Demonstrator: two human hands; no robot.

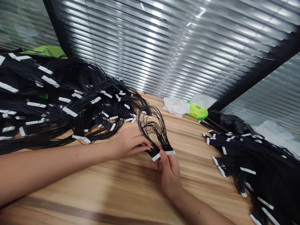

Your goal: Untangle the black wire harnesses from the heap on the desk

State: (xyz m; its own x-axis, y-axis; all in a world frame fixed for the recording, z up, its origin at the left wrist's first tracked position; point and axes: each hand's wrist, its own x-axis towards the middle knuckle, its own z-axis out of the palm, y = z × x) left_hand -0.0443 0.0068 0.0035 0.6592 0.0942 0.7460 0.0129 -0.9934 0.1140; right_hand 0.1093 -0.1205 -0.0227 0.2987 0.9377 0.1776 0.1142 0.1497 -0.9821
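Observation:
A looped bundle of thin black wires (161, 128) stands up from the wooden table, its two ends side by side and each banded with a white strip. My right hand (170, 172) pinches these ends from below, with the thumb at the inner edges of the white strips. On the left side of the loop, my left hand (131, 142) has its fingers closed on the wires just above the left strip; its fingertips are partly hidden by the wires.
A large heap of black wire bundles (77, 90) with white strips covers the left. Another heap (257, 165) lies at the right. Behind are white tissue (175, 106), a green tissue pack (198, 111), a black bag (232, 123) and metal blinds (150, 40).

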